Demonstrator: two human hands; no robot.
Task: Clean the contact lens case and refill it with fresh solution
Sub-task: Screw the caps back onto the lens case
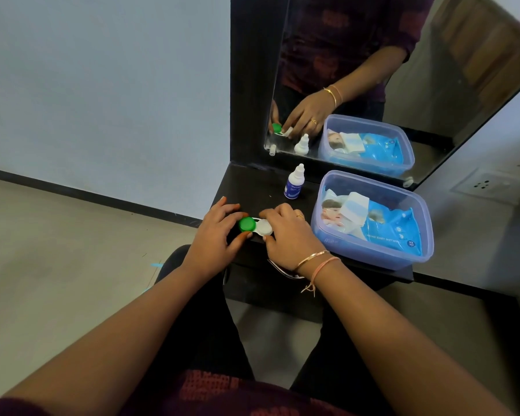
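Observation:
The contact lens case (255,226) lies near the front left edge of the black shelf (261,187); it has a green cap on its left well and a white cap on its right. My left hand (215,232) grips the green-cap end between thumb and fingers. My right hand (288,232) curls round the white-cap end, fingers over the top and thumb below. A small white solution bottle (294,183) with a blue label stands upright behind the case, capped.
A clear blue-tinted plastic tub (373,253) holding a blue wet-wipes pack and folded tissue fills the shelf's right side. A mirror (373,55) rises behind the shelf, reflecting the hands and tub. A wall socket (482,184) is at right. My legs are below the shelf.

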